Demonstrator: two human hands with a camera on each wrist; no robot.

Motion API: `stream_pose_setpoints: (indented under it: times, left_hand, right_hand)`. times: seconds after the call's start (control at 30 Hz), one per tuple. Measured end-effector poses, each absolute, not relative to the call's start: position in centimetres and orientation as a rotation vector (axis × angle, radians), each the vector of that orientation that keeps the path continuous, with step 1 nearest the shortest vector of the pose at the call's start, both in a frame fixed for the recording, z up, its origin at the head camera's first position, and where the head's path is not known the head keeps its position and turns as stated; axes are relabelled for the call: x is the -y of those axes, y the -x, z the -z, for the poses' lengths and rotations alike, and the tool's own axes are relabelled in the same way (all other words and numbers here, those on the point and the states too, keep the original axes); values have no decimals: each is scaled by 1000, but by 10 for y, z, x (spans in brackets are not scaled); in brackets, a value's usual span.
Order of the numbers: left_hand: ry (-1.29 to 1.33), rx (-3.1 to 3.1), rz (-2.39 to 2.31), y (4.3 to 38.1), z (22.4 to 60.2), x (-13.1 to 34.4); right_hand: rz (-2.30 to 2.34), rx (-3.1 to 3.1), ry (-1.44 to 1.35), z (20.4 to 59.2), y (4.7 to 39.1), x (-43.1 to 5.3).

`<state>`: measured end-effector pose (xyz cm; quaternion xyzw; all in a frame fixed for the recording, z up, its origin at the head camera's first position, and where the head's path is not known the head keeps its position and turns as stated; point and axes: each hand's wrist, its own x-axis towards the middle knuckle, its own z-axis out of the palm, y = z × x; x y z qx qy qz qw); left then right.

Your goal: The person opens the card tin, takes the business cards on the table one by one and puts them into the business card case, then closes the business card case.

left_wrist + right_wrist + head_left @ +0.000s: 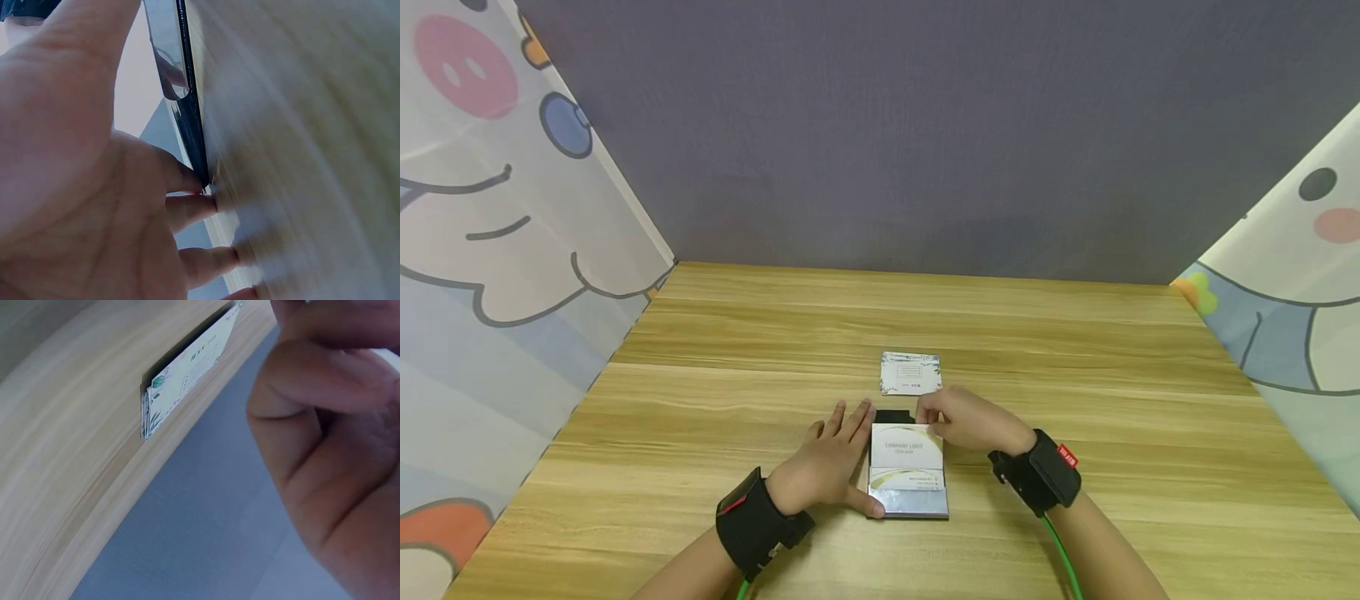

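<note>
One metal card holder [910, 503] is laid flat on the desk [1075, 358] between the left hand [829, 467] and the right hand [976, 419]. The left hand is spread, its fingers straight along the holder's side and its thumb touching the near corner, presumably so that sliding is prevented. By the right hand, its fingers curled, the far right corner of a gold-trimmed card [904, 446] appears to be pinched; the contact is partly hidden by the fingers. That corner may be favoured because it can be reached without the left hand being crossed. Just beyond the right hand, floral cards [910, 362] are stacked, untouched.
</note>
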<state>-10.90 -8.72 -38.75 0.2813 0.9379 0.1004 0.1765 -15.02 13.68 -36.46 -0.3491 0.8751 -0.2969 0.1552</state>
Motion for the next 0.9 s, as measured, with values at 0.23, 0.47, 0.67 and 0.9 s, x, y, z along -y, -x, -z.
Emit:
stream_pose_setpoints:
  times: [0.23,0.47,0.67,0.9]
  left_hand:
    - [-801,-2659,-288,109,387,87]
    - [-798,-2656,-282,109,388,88]
    - [-809,-2666,-274,109,389,88]
    - [-809,-2665,-271,109,389,88]
  right_hand:
    - [830,-2445,998,368,149,-136]
    - [762,-2396,1059,370,147,-134]
    - [702,-2352,1103,371,144,-132]
    - [648,-2324,1105,373,143,-130]
